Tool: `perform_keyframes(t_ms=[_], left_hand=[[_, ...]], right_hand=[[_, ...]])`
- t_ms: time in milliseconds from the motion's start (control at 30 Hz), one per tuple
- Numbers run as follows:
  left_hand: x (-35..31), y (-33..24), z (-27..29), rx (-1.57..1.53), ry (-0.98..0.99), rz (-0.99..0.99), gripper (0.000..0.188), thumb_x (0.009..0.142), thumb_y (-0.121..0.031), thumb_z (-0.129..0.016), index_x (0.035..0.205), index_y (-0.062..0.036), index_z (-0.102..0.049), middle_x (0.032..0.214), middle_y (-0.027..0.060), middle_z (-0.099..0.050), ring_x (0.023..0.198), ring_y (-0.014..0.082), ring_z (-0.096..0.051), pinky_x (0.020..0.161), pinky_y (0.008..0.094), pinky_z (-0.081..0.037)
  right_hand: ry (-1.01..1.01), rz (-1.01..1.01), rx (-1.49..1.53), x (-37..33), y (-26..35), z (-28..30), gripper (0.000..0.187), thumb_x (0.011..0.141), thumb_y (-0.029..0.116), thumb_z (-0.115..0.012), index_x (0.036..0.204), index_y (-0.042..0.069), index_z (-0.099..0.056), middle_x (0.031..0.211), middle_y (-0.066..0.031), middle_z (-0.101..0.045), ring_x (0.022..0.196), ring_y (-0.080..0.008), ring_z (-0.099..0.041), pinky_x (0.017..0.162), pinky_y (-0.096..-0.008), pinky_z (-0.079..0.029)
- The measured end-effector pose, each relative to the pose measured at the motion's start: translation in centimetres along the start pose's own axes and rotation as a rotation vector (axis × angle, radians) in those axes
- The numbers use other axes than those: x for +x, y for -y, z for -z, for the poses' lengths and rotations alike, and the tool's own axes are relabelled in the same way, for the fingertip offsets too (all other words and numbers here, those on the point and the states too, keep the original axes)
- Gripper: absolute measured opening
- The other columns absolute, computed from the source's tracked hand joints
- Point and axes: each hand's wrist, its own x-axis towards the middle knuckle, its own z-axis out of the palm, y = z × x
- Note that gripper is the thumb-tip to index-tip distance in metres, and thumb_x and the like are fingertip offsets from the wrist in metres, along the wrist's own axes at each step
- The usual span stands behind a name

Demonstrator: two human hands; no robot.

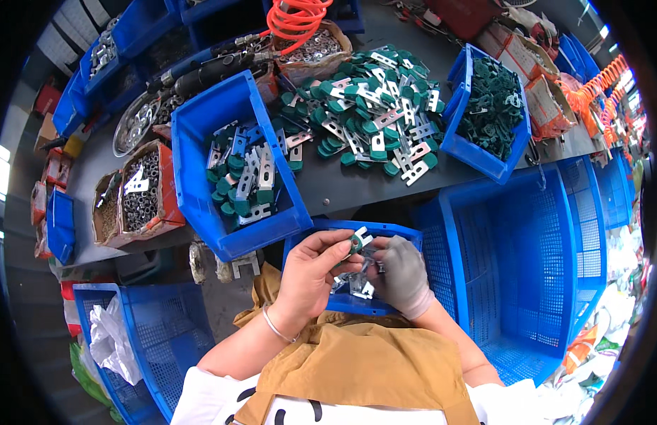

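My left hand [308, 273], bare and with a bangle at the wrist, pinches a slotted metal bracket with a green end [359, 241] between thumb and fingers. Close beside it, my right hand [405, 275] wears a thin grey glove. Its fingers are curled, and what they hold is blurred and partly hidden. Both hands are over a blue bin [349, 307] at my lap, with loose silver metal parts [358, 285] inside. Ahead on the bench lies a large heap of green-ended metal brackets [385, 106].
A tilted blue bin [275, 228] holding similar brackets projects over the bench edge at left. Another blue bin [509, 168] contains dark green pieces. Boxes of small metal parts [140, 202] and pneumatic tools [208, 74] are farther left. Large blue crates [512, 262] stand at right, another crate [165, 340] at left.
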Motion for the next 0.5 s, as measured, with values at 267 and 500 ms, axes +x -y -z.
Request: perform_keyframes(t_ms=[267,500], left_hand=[[-0.8,1.1,-0.2,0.057,0.014,0.073,0.016,0.095,-0.005,-0.064,0.110,0.0016,-0.065,0.099,0.0091,-0.069,0.080,0.0158,-0.069,0.069,0.0286,-0.059],[-0.9,1.2,-0.2,0.029,0.092,0.140,0.019,0.096,-0.008,-0.065,0.112,0.0012,-0.063,0.102,0.0087,-0.066,0.084,0.0166,-0.067,0.073,0.0288,-0.058]], right_hand=[[-0.167,0.087,-0.109,2.0,0.4,2.6,0.042,0.069,-0.009,-0.071,0.103,0.007,-0.051,0.103,-0.0141,-0.065,0.081,-0.0332,-0.066,0.067,-0.0391,-0.055],[-0.101,0.409,-0.210,2.5,0.5,3.9,0.027,0.077,0.001,-0.069,0.101,0.007,-0.057,0.109,-0.0146,-0.060,0.074,-0.0258,-0.062,0.063,-0.0363,-0.054]])
